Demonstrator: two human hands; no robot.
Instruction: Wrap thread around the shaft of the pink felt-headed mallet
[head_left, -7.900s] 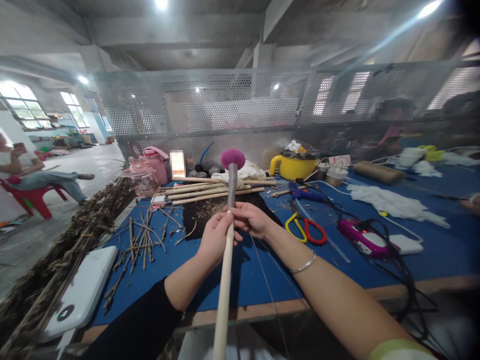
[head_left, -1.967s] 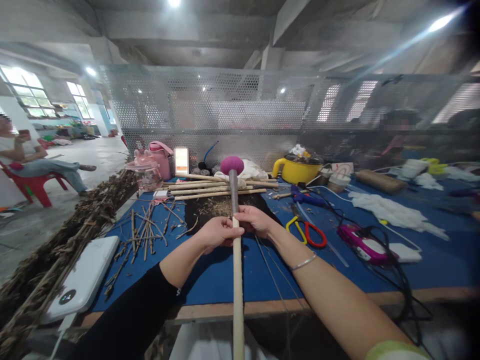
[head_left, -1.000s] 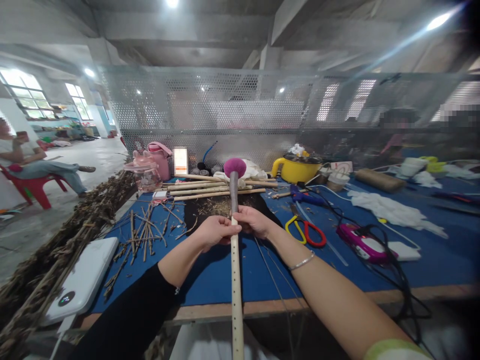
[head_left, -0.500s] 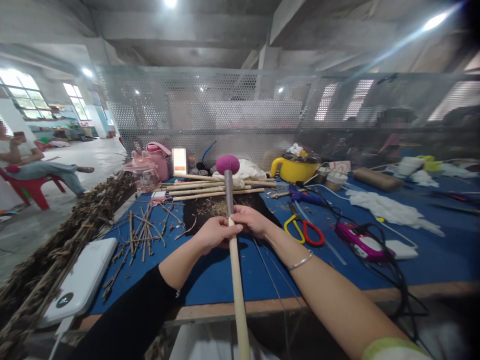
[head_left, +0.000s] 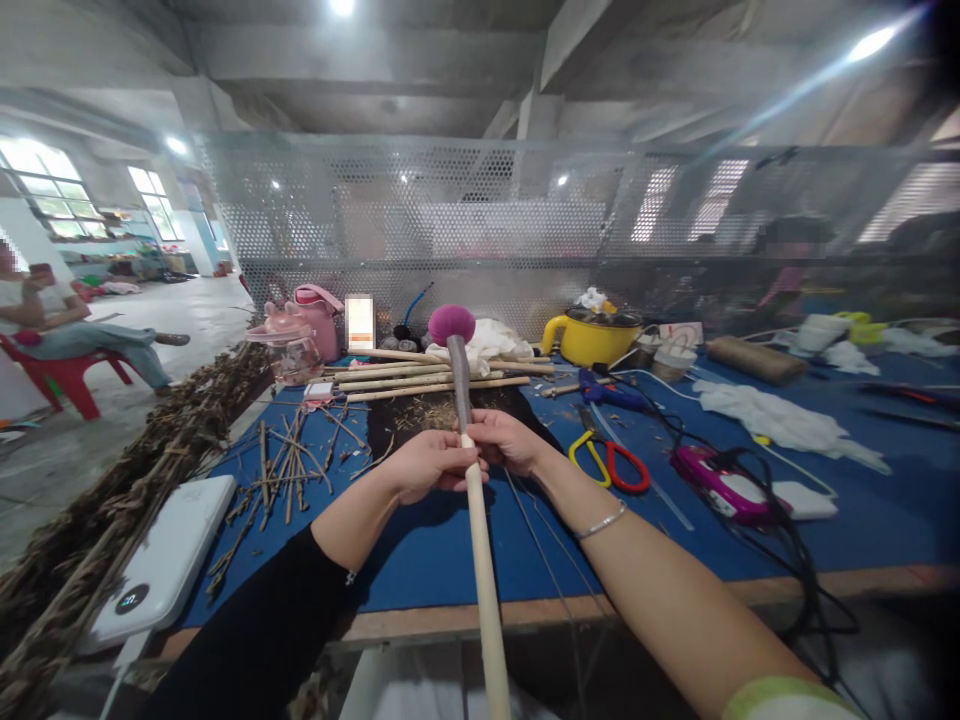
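Blue counter point(head_left: 405, 585) across lower frame. Centre: pale stick point(head_left: 482, 560) meeting grey section point(head_left: 459, 380) below purple head point(head_left: 451, 323). Left hand point(head_left: 424, 468) fingers pinch stick; right hand point(head_left: 506, 440) fingers pinch grey section's lower end, probably steadying joint.

Wearing a black sleeve point(head_left: 262, 630) on the left arm point(head_left: 349, 530); on the right arm point(head_left: 652, 580), a silver bracelet point(head_left: 602, 522) and light-green sleeve edge point(head_left: 772, 692).

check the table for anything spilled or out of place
Brown scraps lie strewn loose over the black cloth like a spill, and thin twigs lie crossed in an untidy jumble left of the left hand. No clear damage shows.
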